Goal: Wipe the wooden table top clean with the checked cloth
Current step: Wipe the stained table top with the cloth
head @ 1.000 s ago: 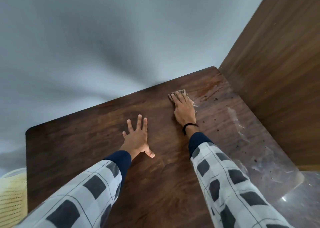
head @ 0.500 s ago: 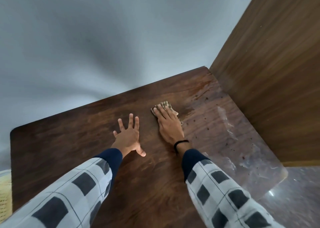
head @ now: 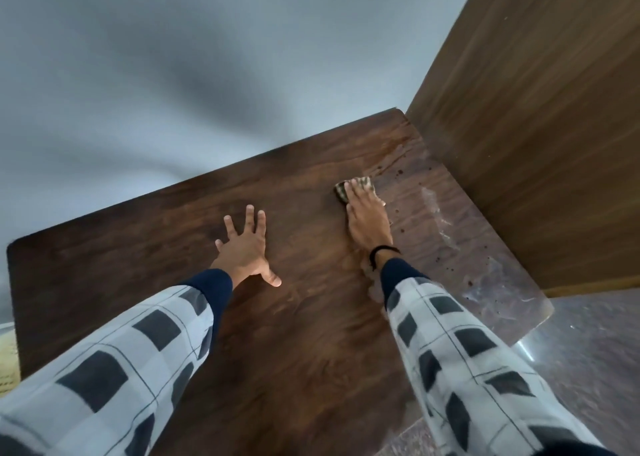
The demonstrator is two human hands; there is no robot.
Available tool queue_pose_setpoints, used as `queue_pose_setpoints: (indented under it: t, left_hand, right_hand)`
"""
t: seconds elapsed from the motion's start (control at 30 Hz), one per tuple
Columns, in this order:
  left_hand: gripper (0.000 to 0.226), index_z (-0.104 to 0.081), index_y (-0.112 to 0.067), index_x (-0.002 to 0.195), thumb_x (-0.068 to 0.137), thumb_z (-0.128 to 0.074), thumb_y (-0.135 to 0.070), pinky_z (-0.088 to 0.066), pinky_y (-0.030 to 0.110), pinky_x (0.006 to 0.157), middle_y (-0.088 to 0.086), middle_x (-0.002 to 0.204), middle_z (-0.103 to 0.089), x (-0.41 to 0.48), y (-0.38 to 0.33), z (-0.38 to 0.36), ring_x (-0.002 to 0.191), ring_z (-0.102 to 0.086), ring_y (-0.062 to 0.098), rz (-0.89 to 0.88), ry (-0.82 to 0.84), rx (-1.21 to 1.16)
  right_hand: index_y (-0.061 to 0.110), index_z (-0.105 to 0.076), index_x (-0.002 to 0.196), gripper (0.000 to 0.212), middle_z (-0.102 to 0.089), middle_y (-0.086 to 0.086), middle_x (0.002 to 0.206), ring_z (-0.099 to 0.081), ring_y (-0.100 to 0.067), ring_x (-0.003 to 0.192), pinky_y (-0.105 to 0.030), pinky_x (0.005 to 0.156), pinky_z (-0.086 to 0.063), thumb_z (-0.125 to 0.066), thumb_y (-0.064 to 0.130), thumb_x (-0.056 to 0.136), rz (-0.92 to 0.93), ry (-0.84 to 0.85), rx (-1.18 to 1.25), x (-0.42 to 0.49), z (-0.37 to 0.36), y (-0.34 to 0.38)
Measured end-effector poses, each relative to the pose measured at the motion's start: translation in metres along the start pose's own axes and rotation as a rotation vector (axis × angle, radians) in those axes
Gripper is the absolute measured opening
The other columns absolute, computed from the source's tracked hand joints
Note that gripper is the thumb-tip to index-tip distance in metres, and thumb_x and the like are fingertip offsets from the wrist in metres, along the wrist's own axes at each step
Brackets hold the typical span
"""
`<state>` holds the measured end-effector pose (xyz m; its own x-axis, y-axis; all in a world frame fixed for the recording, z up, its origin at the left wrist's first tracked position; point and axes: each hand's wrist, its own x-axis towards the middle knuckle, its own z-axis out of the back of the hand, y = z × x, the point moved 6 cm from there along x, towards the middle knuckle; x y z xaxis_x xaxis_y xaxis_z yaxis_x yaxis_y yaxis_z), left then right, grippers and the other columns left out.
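The dark wooden table top (head: 145, 268) fills the middle of the head view. My right hand (head: 369, 223) lies flat, pressing the small folded checked cloth (head: 346, 190) onto the wood near the far right corner; most of the cloth is hidden under my fingers. My left hand (head: 246, 251) rests palm down with fingers spread on the bare wood, to the left of the right hand. Dark specks and pale dusty smears (head: 440, 220) cover the table's right side, beside the cloth.
A tall brown wooden panel (head: 540, 136) stands against the table's right edge. A grey wall (head: 173, 74) rises behind the far edge. Grey floor (head: 595, 351) shows at the lower right, and a pale yellowish object (head: 7, 362) sits at the left edge.
My right hand slid the cloth back toward me and to the left, then pushed it forward and right again toward the far right corner. My left hand stayed planted on the table.
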<state>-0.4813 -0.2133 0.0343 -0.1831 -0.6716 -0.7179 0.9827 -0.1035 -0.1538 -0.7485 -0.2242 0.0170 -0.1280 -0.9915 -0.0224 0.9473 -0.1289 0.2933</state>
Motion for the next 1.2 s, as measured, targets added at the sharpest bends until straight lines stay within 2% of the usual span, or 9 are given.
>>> queue_pose_setpoints:
  t: [0.07, 0.23, 0.37, 0.53, 0.67, 0.83, 0.97, 1.07, 1.2]
  left_hand:
    - [0.159, 0.029, -0.024, 0.153, 0.056, -0.093, -0.051, -0.006, 0.067, 0.115, -0.001, 0.155, 0.044, 0.000, 0.001, -0.003, 0.143, 0.031, 0.045, 0.004, -0.002, 0.027]
    - [0.159, 0.028, -0.024, 0.153, 0.055, -0.094, -0.051, -0.007, 0.068, 0.115, -0.002, 0.156, 0.043, 0.000, -0.005, 0.003, 0.144, 0.029, 0.045, -0.011, -0.012, 0.018]
    - [0.158, 0.027, -0.023, 0.154, 0.055, -0.093, -0.053, -0.007, 0.067, 0.115, -0.001, 0.157, 0.041, -0.004, -0.001, 0.000, 0.145, 0.027, 0.045, -0.018, -0.012, 0.029]
    - [0.158, 0.027, -0.024, 0.154, 0.055, -0.093, -0.053, -0.007, 0.068, 0.115, -0.001, 0.157, 0.040, -0.003, -0.005, 0.004, 0.145, 0.027, 0.045, -0.020, -0.021, 0.030]
    - [0.159, 0.027, -0.024, 0.154, 0.055, -0.093, -0.052, -0.006, 0.068, 0.115, -0.001, 0.157, 0.041, -0.004, -0.002, 0.000, 0.145, 0.027, 0.045, -0.010, -0.013, 0.031]
    - [0.159, 0.027, -0.024, 0.154, 0.055, -0.094, -0.052, -0.007, 0.068, 0.115, -0.002, 0.157, 0.041, 0.000, -0.004, 0.001, 0.145, 0.027, 0.045, -0.007, -0.023, 0.034]
    - [0.160, 0.028, -0.024, 0.154, 0.054, -0.095, -0.049, -0.008, 0.069, 0.115, -0.003, 0.156, 0.042, -0.002, 0.000, 0.000, 0.145, 0.027, 0.045, 0.014, 0.000, 0.024]
    - [0.157, 0.026, -0.021, 0.155, 0.057, -0.094, -0.048, -0.009, 0.069, 0.116, 0.003, 0.155, 0.043, -0.005, -0.010, 0.001, 0.144, 0.027, 0.048, 0.031, -0.008, 0.084]
    - [0.153, 0.023, -0.025, 0.155, 0.059, -0.093, -0.047, -0.006, 0.071, 0.114, 0.002, 0.157, 0.041, -0.025, -0.074, -0.009, 0.145, 0.027, 0.046, -0.154, -0.014, 0.065]
  right_hand:
    - [0.017, -0.025, 0.160, 0.057, -0.022, -0.003, 0.167, -0.018, -0.026, 0.154, -0.043, 0.126, -0.014, -0.018, 0.028, 0.105, -0.040, -0.007, -0.011, -0.024, -0.013, 0.025]
    - [0.030, -0.024, 0.160, 0.052, -0.021, 0.010, 0.167, -0.016, -0.013, 0.154, -0.045, 0.124, -0.020, -0.023, 0.031, 0.108, 0.244, 0.056, 0.015, -0.066, -0.011, 0.022]
    - [0.026, -0.026, 0.159, 0.056, -0.023, 0.005, 0.167, -0.019, -0.022, 0.154, -0.048, 0.122, -0.024, -0.017, 0.033, 0.104, -0.059, -0.015, -0.011, -0.061, -0.011, 0.016]
    - [0.030, -0.029, 0.158, 0.052, -0.027, 0.008, 0.165, -0.025, -0.019, 0.152, -0.040, 0.123, -0.019, -0.028, 0.026, 0.106, 0.312, 0.098, -0.015, -0.103, -0.004, 0.006]
    - [0.027, -0.029, 0.158, 0.055, -0.026, 0.005, 0.166, -0.023, -0.022, 0.153, -0.047, 0.122, -0.026, -0.022, 0.029, 0.104, -0.074, -0.042, -0.043, -0.104, -0.004, -0.010]
    - [0.035, -0.022, 0.159, 0.054, -0.021, 0.013, 0.166, -0.018, -0.015, 0.154, -0.040, 0.125, -0.018, -0.033, 0.025, 0.107, 0.294, 0.109, -0.045, -0.135, -0.011, -0.006]
    - [0.030, -0.033, 0.158, 0.053, -0.029, 0.010, 0.164, -0.023, -0.018, 0.153, -0.043, 0.124, -0.022, -0.023, 0.032, 0.105, -0.036, -0.002, -0.025, -0.118, 0.002, -0.021]
    - [0.033, -0.031, 0.158, 0.053, -0.025, 0.014, 0.165, -0.018, -0.014, 0.153, -0.038, 0.123, -0.012, -0.024, 0.034, 0.106, -0.058, -0.010, 0.027, -0.127, 0.003, -0.010]
    - [0.037, -0.025, 0.159, 0.050, -0.018, 0.018, 0.166, -0.008, -0.011, 0.155, -0.038, 0.124, -0.004, -0.030, 0.031, 0.110, -0.085, 0.044, 0.073, -0.122, 0.005, -0.023]
